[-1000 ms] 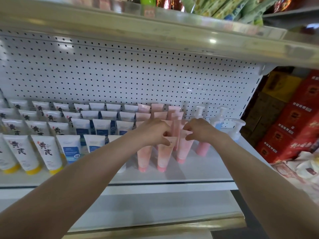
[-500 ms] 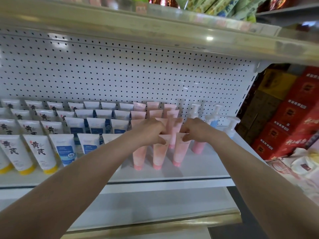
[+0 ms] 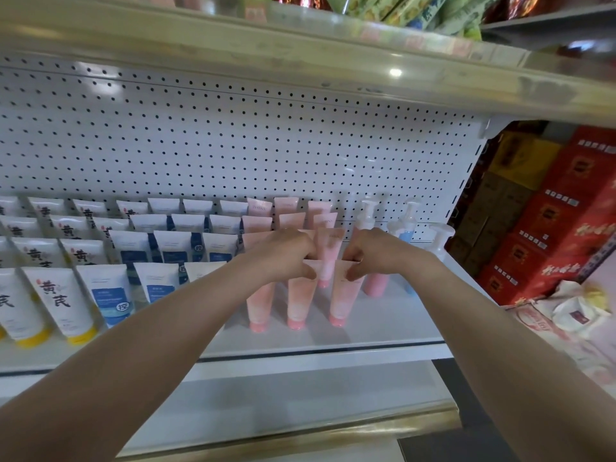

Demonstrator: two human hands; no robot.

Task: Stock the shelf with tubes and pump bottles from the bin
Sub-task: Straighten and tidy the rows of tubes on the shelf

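Pink tubes stand cap-down in rows on the white shelf (image 3: 383,325). My left hand (image 3: 283,255) pinches the top edge of the front middle pink tube (image 3: 300,301). My right hand (image 3: 373,253) pinches the top edge of the front right pink tube (image 3: 343,298). Another pink tube (image 3: 328,258) stands between the two hands, just behind. A pink pump bottle (image 3: 376,283) stands right of my right hand, with clear and blue pump bottles (image 3: 405,225) behind it. The bin is out of view.
White tubes with yellow caps (image 3: 56,301) and white-blue tubes (image 3: 110,301) fill the shelf's left part. A pegboard back wall (image 3: 233,145) rises behind, with an upper shelf (image 3: 300,61) overhead. Red cartons (image 3: 550,228) are stacked at the right.
Both hands stay on the front pink tubes' tops with only slight shifts. The view has drifted a little to the right and up.
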